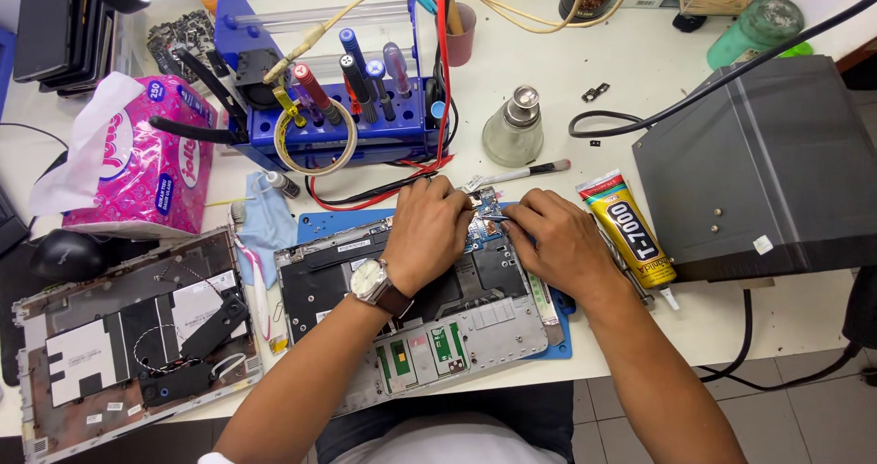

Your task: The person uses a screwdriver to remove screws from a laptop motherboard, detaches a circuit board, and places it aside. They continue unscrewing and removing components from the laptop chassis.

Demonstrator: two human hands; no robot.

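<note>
An opened laptop chassis point(457, 322) lies on a blue mat point(315, 222) in front of me, its inside facing up. My left hand point(425, 231), with a wristwatch, presses down on the circuit board point(481, 229) near the chassis's far edge. My right hand point(557, 237) pinches thin tweezers point(498, 218), their tip on the board between the two hands. Both hands nearly touch over the board.
A second laptop cover point(128, 336) lies at left. Behind stand a pink tissue pack point(146, 158), a blue tool rack point(338, 108) with screwdrivers, a glass bottle point(513, 128) and a brush point(521, 172). A yellow glue tube point(630, 231) and a grey box point(758, 167) sit at right.
</note>
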